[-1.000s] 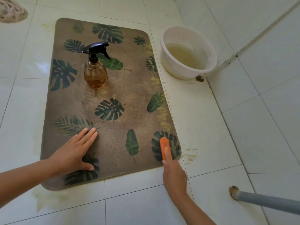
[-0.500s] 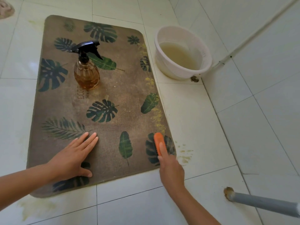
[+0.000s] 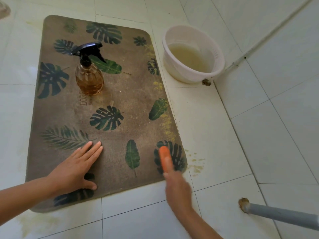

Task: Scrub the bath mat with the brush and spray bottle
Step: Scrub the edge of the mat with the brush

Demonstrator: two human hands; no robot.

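Note:
A brown bath mat [image 3: 131, 94] printed with green leaves lies on the white tiled floor. An amber spray bottle [image 3: 89, 75] with a black trigger head stands upright on its far left part. My left hand [image 3: 76, 168] presses flat on the mat's near left area, fingers spread. My right hand [image 3: 177, 188] grips an orange brush [image 3: 164, 156], which rests on the leaf print at the mat's near right corner; hand and brush are blurred with motion.
A white basin [image 3: 191, 49] holding cloudy yellowish water stands on the floor beyond the mat's right edge, next to the tiled wall. A grey pipe [image 3: 279, 214] juts in at lower right. Yellow stains [image 3: 196, 164] mark the tiles by the mat's corner.
My right hand has slid the brush back and forth over the near right corner leaf. My left hand stays pressed on the mat. The view shifted slightly.

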